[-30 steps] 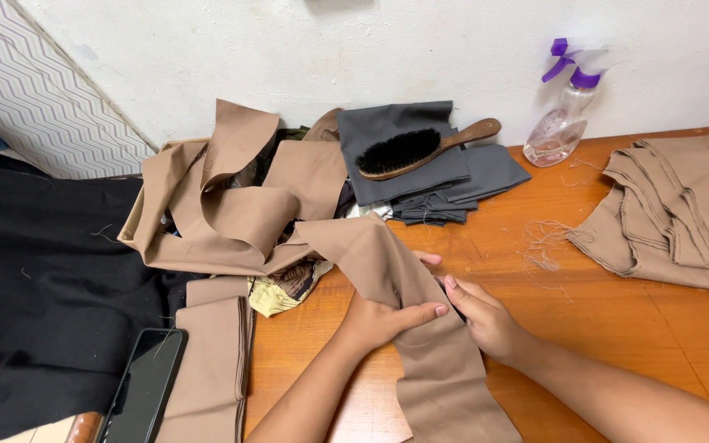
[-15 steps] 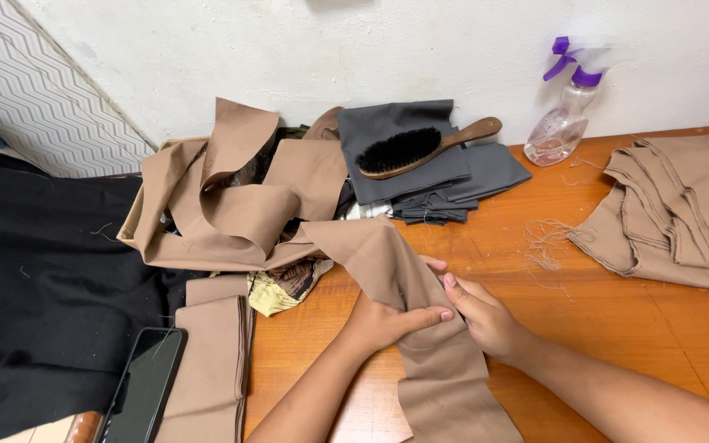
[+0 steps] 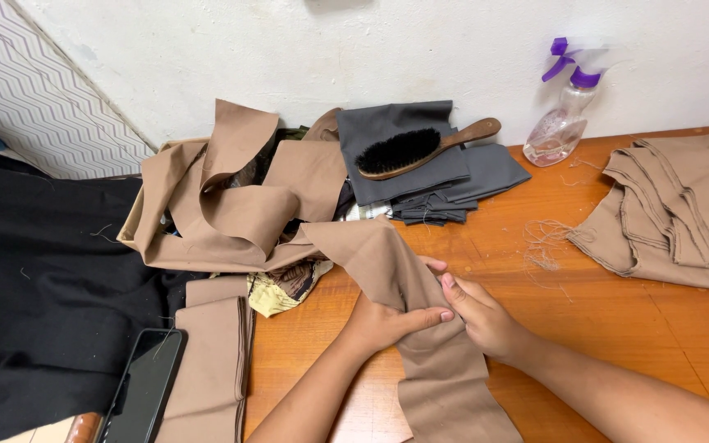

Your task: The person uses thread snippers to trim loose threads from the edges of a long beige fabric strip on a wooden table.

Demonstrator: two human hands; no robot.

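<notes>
A long tan fabric strip (image 3: 445, 377) runs from a heap at the back left across the wooden table (image 3: 617, 328) toward me. My left hand (image 3: 387, 320) grips the strip from its left edge, thumb laid across the cloth. My right hand (image 3: 482, 316) pinches the same strip from the right, fingertips meeting the left thumb. The strip twists just above both hands.
A tan fabric heap (image 3: 231, 205) lies back left beside black cloth (image 3: 34, 287) with a phone (image 3: 141, 390) on it. Folded grey cloth (image 3: 428, 176) carries a wooden brush (image 3: 416, 149). A spray bottle (image 3: 564, 119) stands by the wall. Folded tan pieces (image 3: 683, 213) lie right; loose threads (image 3: 543, 242) are nearby.
Both hands have shifted slightly along the tan strip, which stays held; nothing else has moved.
</notes>
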